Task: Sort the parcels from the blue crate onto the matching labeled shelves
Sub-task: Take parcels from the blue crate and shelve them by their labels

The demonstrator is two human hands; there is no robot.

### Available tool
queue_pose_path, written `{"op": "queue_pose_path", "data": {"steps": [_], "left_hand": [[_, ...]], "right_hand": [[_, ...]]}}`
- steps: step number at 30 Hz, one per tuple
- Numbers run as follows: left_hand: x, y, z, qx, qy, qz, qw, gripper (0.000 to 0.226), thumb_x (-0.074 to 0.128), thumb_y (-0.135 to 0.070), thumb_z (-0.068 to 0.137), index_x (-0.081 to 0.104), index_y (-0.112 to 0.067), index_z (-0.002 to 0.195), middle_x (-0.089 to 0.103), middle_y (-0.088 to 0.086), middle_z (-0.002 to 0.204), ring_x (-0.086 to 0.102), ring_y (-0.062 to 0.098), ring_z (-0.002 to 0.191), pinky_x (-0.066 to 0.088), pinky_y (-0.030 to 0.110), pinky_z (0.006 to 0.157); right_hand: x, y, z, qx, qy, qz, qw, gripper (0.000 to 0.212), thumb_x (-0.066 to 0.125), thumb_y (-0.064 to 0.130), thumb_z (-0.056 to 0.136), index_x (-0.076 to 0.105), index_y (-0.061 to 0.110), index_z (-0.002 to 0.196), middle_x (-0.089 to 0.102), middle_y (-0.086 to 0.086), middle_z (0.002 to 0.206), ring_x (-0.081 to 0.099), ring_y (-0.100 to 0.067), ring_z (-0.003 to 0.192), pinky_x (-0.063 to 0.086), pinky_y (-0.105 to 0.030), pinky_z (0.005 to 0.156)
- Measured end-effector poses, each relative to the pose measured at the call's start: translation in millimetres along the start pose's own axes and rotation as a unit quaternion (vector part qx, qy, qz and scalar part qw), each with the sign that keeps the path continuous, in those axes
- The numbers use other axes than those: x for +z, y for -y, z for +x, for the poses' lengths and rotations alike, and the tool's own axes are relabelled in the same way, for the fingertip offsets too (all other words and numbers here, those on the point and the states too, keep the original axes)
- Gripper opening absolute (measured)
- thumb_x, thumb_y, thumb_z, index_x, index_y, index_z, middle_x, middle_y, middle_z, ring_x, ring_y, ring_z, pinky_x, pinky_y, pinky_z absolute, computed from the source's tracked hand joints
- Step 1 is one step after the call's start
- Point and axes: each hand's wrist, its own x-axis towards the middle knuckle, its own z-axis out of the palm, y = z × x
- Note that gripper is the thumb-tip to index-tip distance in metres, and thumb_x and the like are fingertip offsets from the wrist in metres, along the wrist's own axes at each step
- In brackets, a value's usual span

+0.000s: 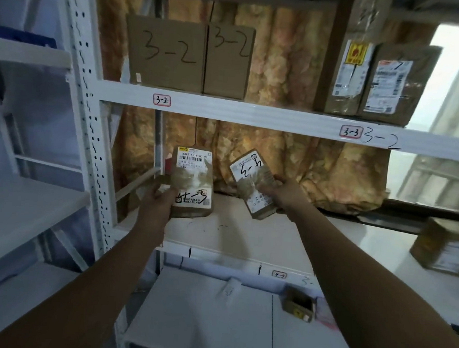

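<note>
Left hand: fingers closed around left parcel, long axis upright.
Right hand: fingers gripping right parcel, top tilted left.

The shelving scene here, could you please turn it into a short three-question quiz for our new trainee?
1. True or false: both hands hold a parcel.
2. What is handwritten on the two boxes on the upper shelf?
3. Which red-bordered tag sits further right on that shelf: A) 3-2, B) 3-3?

Key:
1. True: left hand holds one small parcel, right hand another.
2. 3-2.
3. B, the 3-3 tag; the 3-2 tag is left.
</note>
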Motion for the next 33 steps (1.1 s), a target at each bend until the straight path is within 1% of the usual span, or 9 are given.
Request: {"op": "queue_pose_path", "data": {"steps": [2,4,8,12,14,17,21,25,33], "left_hand": [[0.6,-0.9,4.5,0.007,0.021,0.006,1.000,0.027,0.060,-0.010,0.090,0.060,-0.020,0.115,0.069,0.001,0.091,0.068,0.003,0.058,0.051,0.019,0.045],[2.0,0.7,8.6,0.010,0.045,0.014,0.999,0.027,0.062,-0.009,0.088,0.062,-0.021,0.113,0.071,0.001,0.093,0.071,0.008,0.065,0.054,0.023,0.050],[2.5,6.1,19.5,-0.002,0.078,0.033,0.996,0.018,0.061,-0.011,0.090,0.066,-0.017,0.105,0.072,0.008,0.097,0.072,0.020,0.082,0.059,0.043,0.076],[3.6,11.2,30.5,0.011,0.141,0.084,0.986,0.027,0.067,-0.025,0.079,0.072,-0.027,0.106,0.074,0.006,0.098,0.070,0.031,0.094,0.051,0.060,0.087],[6.0,15.9,35.2,0.017,0.167,0.095,0.981,0.031,0.068,-0.023,0.081,0.069,-0.027,0.112,0.073,0.006,0.101,0.069,0.030,0.095,0.051,0.058,0.089],[11.6,25.4,40.4,0.011,0.194,0.088,0.977,0.042,0.068,-0.019,0.086,0.060,-0.024,0.127,0.069,0.003,0.110,0.065,0.025,0.103,0.051,0.045,0.092],[24.7,48.0,45.8,-0.020,0.233,0.070,0.970,0.051,0.064,-0.012,0.088,0.050,-0.026,0.135,0.062,0.006,0.119,0.064,0.027,0.103,0.055,0.037,0.077],[38.9,70.8,38.9,-0.049,0.274,0.075,0.957,0.030,0.058,-0.003,0.091,0.060,-0.028,0.106,0.059,0.003,0.108,0.064,0.015,0.084,0.055,0.022,0.055],[87.6,105.2,58.7,-0.036,0.311,0.126,0.941,0.033,0.072,-0.030,0.077,0.065,-0.031,0.110,0.062,0.006,0.116,0.065,0.026,0.103,0.054,0.047,0.088]], "right_hand": [[-3.4,1.7,2.8,0.011,0.005,-0.020,1.000,0.065,0.079,0.022,0.079,0.050,0.005,0.134,0.067,-0.014,0.115,0.067,-0.026,0.086,0.052,-0.024,0.055],[-3.3,3.1,2.6,0.030,0.020,-0.031,0.999,0.071,0.084,0.019,0.073,0.048,0.003,0.133,0.065,-0.013,0.114,0.067,-0.031,0.095,0.058,-0.037,0.076],[-1.9,-2.1,3.3,0.034,-0.002,-0.088,0.996,0.103,0.087,0.033,0.039,0.044,0.008,0.130,0.063,-0.012,0.115,0.066,-0.030,0.097,0.057,-0.047,0.086],[-2.8,-4.2,-3.3,0.040,0.012,-0.102,0.994,0.084,0.086,0.009,0.064,0.035,0.009,0.132,0.059,-0.007,0.109,0.062,-0.024,0.095,0.054,-0.039,0.079],[-6.0,-7.9,-4.4,0.036,-0.003,-0.125,0.992,0.080,0.083,0.005,0.069,0.033,0.009,0.132,0.057,-0.006,0.102,0.061,-0.025,0.091,0.054,-0.041,0.075],[-10.1,-13.2,-6.6,0.048,-0.054,-0.178,0.981,0.078,0.088,0.022,0.067,0.039,0.010,0.126,0.056,-0.007,0.115,0.057,-0.026,0.107,0.052,-0.044,0.091],[-14.0,-28.5,-12.9,0.058,-0.152,-0.212,0.964,0.074,0.087,0.031,0.067,0.043,0.010,0.124,0.055,-0.005,0.111,0.055,-0.027,0.109,0.051,-0.045,0.093],[-20.8,-53.0,-13.9,0.054,-0.181,-0.099,0.977,0.071,0.082,0.026,0.075,0.040,0.017,0.132,0.056,-0.003,0.109,0.059,-0.030,0.106,0.054,-0.049,0.089],[-67.5,-89.3,22.2,0.097,-0.198,-0.122,0.968,0.060,0.077,0.053,0.072,0.065,0.014,0.116,0.068,-0.007,0.108,0.065,-0.028,0.100,0.054,-0.045,0.088]]}}
